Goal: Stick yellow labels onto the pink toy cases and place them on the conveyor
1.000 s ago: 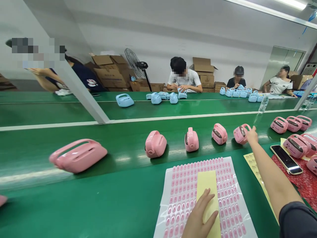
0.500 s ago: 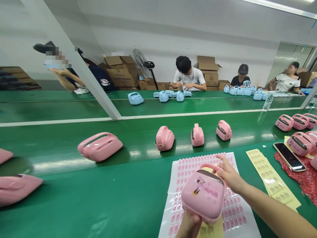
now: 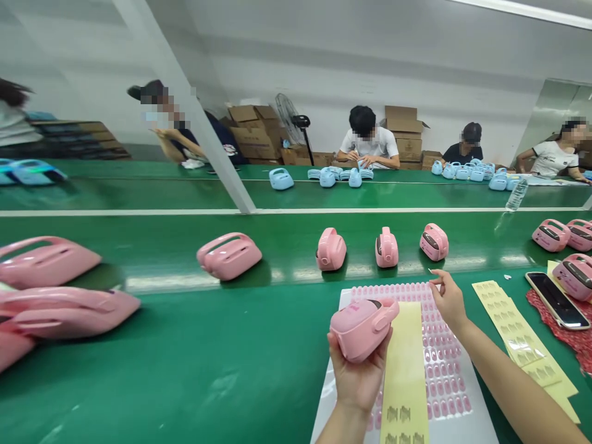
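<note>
My left hand [image 3: 358, 379] is wrapped round a small pink handled device [image 3: 358, 330], tilted with its handle toward the right. Under it lies a white sheet [image 3: 326, 413] covered with rows of pink oval stickers [image 3: 446, 370]. A yellow backing strip [image 3: 404, 364] with a few silvery stickers at its near end rests on that sheet. My right hand [image 3: 448, 302] is above the sheet's far right corner, thumb and forefinger pinched. A tiny pale thing shows at those fingertips, too small to name.
More pink devices [image 3: 330, 250] stand along the green table [image 3: 185, 364], several crowded at the left. To the right are yellow sticker strips [image 3: 518, 336], a phone [image 3: 557, 299] on red wrapping and a water bottle [image 3: 517, 195]. Co-workers [image 3: 370, 145] sit opposite with blue devices [image 3: 281, 179].
My right hand has left the device's handle and moved away to the right. The device has turned and moved slightly left in my left hand, uncovering the yellow strip. The view has swung left.
</note>
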A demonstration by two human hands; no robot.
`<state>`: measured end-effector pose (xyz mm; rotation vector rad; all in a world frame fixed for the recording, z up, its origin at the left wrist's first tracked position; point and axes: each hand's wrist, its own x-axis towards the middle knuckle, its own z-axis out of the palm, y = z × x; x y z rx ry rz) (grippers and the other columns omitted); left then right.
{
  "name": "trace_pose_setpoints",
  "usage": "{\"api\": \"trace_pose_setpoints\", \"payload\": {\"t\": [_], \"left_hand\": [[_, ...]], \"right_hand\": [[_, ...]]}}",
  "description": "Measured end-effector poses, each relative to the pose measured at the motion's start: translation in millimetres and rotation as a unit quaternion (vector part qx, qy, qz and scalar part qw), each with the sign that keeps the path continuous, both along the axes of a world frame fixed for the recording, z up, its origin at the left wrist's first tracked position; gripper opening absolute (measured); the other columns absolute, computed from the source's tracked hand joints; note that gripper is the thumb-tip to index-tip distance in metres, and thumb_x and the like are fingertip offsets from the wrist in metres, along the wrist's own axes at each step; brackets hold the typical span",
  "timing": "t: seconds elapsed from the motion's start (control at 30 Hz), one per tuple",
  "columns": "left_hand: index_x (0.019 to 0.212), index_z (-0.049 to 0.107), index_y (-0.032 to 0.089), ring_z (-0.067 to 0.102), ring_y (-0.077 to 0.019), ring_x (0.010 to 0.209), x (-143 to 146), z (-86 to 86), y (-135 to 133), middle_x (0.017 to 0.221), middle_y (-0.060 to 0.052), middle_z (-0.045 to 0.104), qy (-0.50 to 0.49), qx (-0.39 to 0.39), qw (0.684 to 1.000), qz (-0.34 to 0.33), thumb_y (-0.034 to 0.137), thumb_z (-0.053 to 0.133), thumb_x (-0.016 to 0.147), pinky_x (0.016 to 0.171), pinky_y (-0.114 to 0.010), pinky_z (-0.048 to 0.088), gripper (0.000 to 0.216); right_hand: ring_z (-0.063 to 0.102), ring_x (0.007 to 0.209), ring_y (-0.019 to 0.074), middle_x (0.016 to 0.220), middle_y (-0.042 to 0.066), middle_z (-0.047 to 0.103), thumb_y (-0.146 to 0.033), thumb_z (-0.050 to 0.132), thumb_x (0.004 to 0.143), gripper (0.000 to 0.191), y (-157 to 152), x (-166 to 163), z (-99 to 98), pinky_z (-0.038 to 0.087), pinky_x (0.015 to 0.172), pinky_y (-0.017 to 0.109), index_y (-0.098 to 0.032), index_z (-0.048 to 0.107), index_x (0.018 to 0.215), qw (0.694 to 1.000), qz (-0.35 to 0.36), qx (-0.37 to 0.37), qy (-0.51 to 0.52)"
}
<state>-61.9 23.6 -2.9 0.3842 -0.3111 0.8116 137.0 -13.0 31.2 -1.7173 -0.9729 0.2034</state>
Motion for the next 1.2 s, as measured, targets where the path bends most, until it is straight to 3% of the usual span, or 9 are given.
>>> {"api": "trace_pose_setpoints", "payload": {"t": [0.07, 0.17, 0.27, 0.37, 0.73, 0.87, 1.0, 1.1, 1.2], "left_hand": [[0.124, 0.048, 0.021, 0.041, -0.02, 0.122, 1, 0.0, -1, 0.129, -0.009, 0.051, 0.028, -0.002, 0.999, 0.016, 0.057, 0.031, 0.084, 0.104, -0.031, 0.027, 0.057], [0.124, 0.047, 0.02, 0.043, -0.0184, 0.121, 3, 4.8, -5, 0.128, -0.009, 0.052, 0.049, -0.009, 0.998, 0.033, 0.058, 0.034, 0.083, 0.103, -0.028, 0.028, 0.058], [0.119, 0.052, 0.021, 0.047, -0.0147, 0.117, 5, 10.9, -10, 0.122, -0.006, 0.057, 0.041, -0.037, 0.998, 0.033, 0.06, 0.034, 0.081, 0.103, -0.023, 0.027, 0.057], [0.116, 0.055, 0.021, 0.05, -0.0131, 0.114, 4, 15.1, -14, 0.119, -0.005, 0.06, 0.036, -0.061, 0.997, 0.022, 0.061, 0.035, 0.08, 0.1, -0.019, 0.029, 0.057], [0.13, 0.036, 0.015, 0.053, -0.0181, 0.11, 5, 13.7, -16, 0.12, -0.014, 0.057, 0.011, -0.094, 0.994, 0.046, 0.048, 0.041, 0.082, 0.097, -0.026, 0.036, 0.058], [0.134, 0.028, 0.016, 0.052, -0.0192, 0.112, 5, 12.7, -16, 0.122, -0.014, 0.055, -0.012, -0.115, 0.993, 0.022, 0.05, 0.037, 0.083, 0.096, -0.027, 0.036, 0.062], [0.13, 0.036, 0.013, 0.051, -0.0189, 0.113, 5, 8.9, -13, 0.12, -0.016, 0.056, -0.02, -0.108, 0.994, 0.009, 0.053, 0.035, 0.082, 0.096, -0.025, 0.036, 0.062], [0.127, 0.043, 0.014, 0.051, -0.0194, 0.113, 3, 5.2, -11, 0.118, -0.014, 0.059, -0.01, -0.104, 0.994, 0.015, 0.054, 0.034, 0.083, 0.097, -0.026, 0.035, 0.06], [0.126, 0.044, 0.018, 0.049, -0.0173, 0.115, 2, 3.9, -10, 0.119, -0.01, 0.059, 0.031, -0.09, 0.995, 0.016, 0.058, 0.033, 0.082, 0.098, -0.025, 0.034, 0.061]], "right_hand": [[0.04, 0.043, 0.0087, 0.066, -0.002, 0.057, -0.03, 0.057, 0.07, 0.035, -6, -29, 13.8, 0.035, 0.043, 0.022, -0.019, 0.05, 0.102, 0.984, 0.043, 0.074, 0.153], [0.034, 0.037, 0.0052, 0.061, -0.006, 0.054, -0.034, 0.064, 0.065, 0.042, -12, -75, 31.6, 0.024, 0.034, 0.018, -0.02, 0.049, 0.1, 0.927, 0.131, 0.104, 0.336], [0.037, 0.039, 0.0052, 0.057, -0.006, 0.053, -0.033, 0.07, 0.058, 0.042, -13, -107, 38.6, 0.024, 0.033, 0.017, -0.02, 0.05, 0.092, 0.894, 0.14, 0.12, 0.409], [0.044, 0.042, 0.0067, 0.054, -0.007, 0.054, -0.033, 0.072, 0.056, 0.04, -10, -120, 37.9, 0.028, 0.035, 0.017, -0.02, 0.05, 0.087, 0.885, 0.122, 0.137, 0.427], [0.057, 0.052, 0.0115, 0.056, -0.005, 0.058, -0.036, 0.069, 0.063, 0.034, -6, -127, 30.2, 0.041, 0.045, 0.022, -0.021, 0.046, 0.083, 0.896, 0.091, 0.165, 0.402], [0.061, 0.058, 0.0138, 0.062, -0.003, 0.06, -0.035, 0.064, 0.069, 0.026, -4, -128, 23.5, 0.047, 0.053, 0.026, -0.021, 0.046, 0.082, 0.931, 0.075, 0.192, 0.302], [0.06, 0.059, 0.0126, 0.068, -0.002, 0.06, -0.025, 0.057, 0.074, 0.016, -2, -122, 13.1, 0.047, 0.053, 0.025, -0.022, 0.047, 0.087, 0.962, 0.084, 0.217, 0.143], [0.054, 0.056, 0.0109, 0.07, -0.002, 0.057, -0.02, 0.054, 0.075, 0.023, -1, -115, 9.0, 0.044, 0.05, 0.024, -0.023, 0.047, 0.097, 0.97, 0.107, 0.21, 0.061], [0.047, 0.054, 0.0089, 0.082, 0.0, 0.054, -0.022, 0.059, 0.071, 0.039, -1, -110, 10.9, 0.043, 0.052, 0.024, -0.023, 0.045, 0.107, 0.978, 0.119, 0.161, 0.058]]}}
